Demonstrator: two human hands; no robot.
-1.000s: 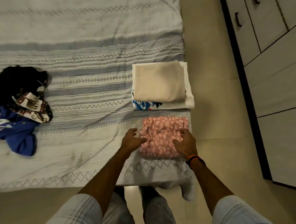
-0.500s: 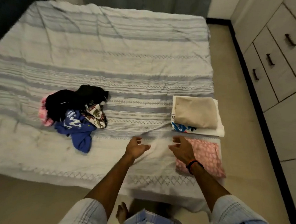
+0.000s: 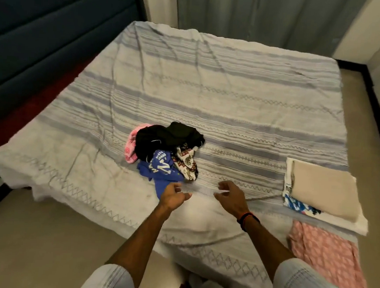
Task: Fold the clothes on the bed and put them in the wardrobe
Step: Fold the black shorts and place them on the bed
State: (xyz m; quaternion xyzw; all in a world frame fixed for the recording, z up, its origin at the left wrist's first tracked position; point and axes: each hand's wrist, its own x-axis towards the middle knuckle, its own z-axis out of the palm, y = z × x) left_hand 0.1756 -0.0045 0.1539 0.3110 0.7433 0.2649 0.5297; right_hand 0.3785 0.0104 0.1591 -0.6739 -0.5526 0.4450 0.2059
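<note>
Two hands are in view above the near edge of the bed, and we find neither holding anything. The left hand hangs with fingers loosely curled, just over the near tip of the blue printed shirt; we cannot tell whether it touches the cloth. The right hand is beside it, fingers slack and slightly spread, above bare bedspread. A dark and orange band sits on the right wrist.

We note a heap of unfolded clothes near the middle of the bed: a black garment on top, a pink item at its left edge, the blue printed shirt toward us, and a patterned white and brown piece at the right.

At the right edge of the bed we record a folded stack: a beige piece uppermost, white cloth beneath, with a blue and white print showing at its near side. A folded pink patterned garment lies just beside that stack, nearer to us, at the bed's corner.

A dark padded headboard stands at the left, curtains at the far end.
</note>
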